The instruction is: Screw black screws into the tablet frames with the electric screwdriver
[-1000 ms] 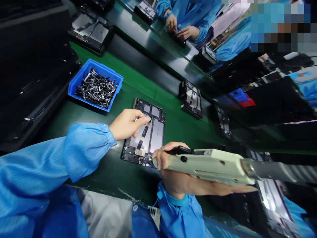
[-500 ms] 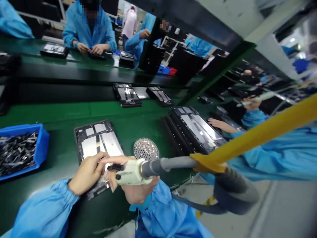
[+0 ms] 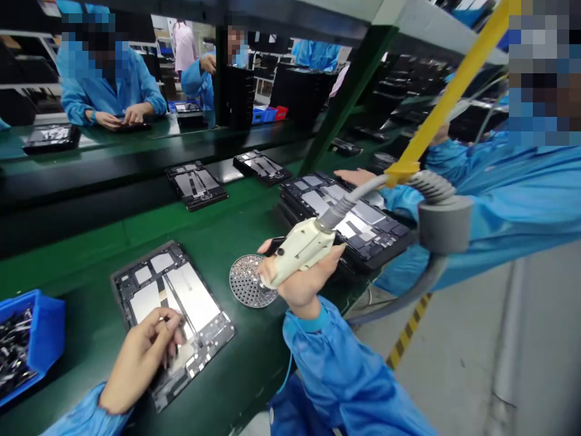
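Note:
An opened tablet (image 3: 197,290) lies on the green bench, its inside with silver battery panels facing up. Over its lower left part rests my left hand (image 3: 138,354), fingers curled and thumb against them; whatever they hold is hidden. My right hand (image 3: 306,290) is wrapped round a cream-coloured electric screwdriver (image 3: 302,251) with a grey cable. The driver's front end is over a round perforated screw tray (image 3: 249,290) filled with small screws, right of the tablet. Its tip is not clear to see.
At far left stands a blue bin (image 3: 48,336) of small dark parts. Stacked tablets (image 3: 349,212) lie to the right, near a co-worker's hand (image 3: 356,177). Two tablets (image 3: 196,184) are further back. A yellow strap (image 3: 458,91) hangs at the right.
My right hand has moved with the screwdriver from over the tablet, right to the screw tray. My left hand stays at the tablet. The view has shifted.

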A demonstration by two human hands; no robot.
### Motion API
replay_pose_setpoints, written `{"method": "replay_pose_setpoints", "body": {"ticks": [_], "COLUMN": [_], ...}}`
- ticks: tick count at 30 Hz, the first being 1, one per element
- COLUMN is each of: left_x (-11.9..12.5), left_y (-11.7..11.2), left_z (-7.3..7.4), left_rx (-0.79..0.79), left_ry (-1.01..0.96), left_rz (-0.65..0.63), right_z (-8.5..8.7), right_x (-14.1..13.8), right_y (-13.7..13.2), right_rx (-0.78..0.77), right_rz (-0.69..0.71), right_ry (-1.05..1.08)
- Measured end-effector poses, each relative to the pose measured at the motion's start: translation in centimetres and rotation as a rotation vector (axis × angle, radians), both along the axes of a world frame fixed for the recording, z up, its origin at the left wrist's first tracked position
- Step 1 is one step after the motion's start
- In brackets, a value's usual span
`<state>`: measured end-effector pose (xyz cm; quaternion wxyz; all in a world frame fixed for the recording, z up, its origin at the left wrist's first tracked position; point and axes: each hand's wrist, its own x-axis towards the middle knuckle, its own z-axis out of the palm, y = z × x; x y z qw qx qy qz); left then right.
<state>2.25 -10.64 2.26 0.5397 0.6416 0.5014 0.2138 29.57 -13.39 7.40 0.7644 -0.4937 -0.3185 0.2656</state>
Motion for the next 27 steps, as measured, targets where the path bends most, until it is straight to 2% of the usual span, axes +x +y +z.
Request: {"method": "replay_pose_setpoints", "body": {"ticks": [3, 8, 11, 18, 24, 27], "left_x": [-0.6, -1.1, -1.3, -2.9, -3.5, -3.3], "left_y": [0.2, 0.8, 1.5, 3.9, 6.8, 7.8], "left_z": [0.4, 2.5, 3.3, 3.1, 2.8, 2.3], "left_rx": [-0.002, 0.058, 0.126, 0.101, 0.229, 0.233], "left_ry": [-0.03, 0.05, 0.088, 0.009, 0.196, 0.185], "left_rz": [0.113, 0.245, 0.301, 0.404, 0.551, 0.625], "right_z": [-0.5, -1.8, -2.4, -2.6, -2.7, -2.4], "right_x": [1.4, 1.4, 1.3, 1.3, 1.5, 1.6], "right_y": [0.3, 0.1, 0.1, -0.1, -0.1, -0.3], "right_rx": [0.017, 0.003, -0.008, -0.011, -0.031, -0.032], "right_rz": [0.127, 0.096, 0.084, 0.126, 0.15, 0.149], "right_ry": [0.111, 0.172, 0.196, 0.163, 0.143, 0.213]}}
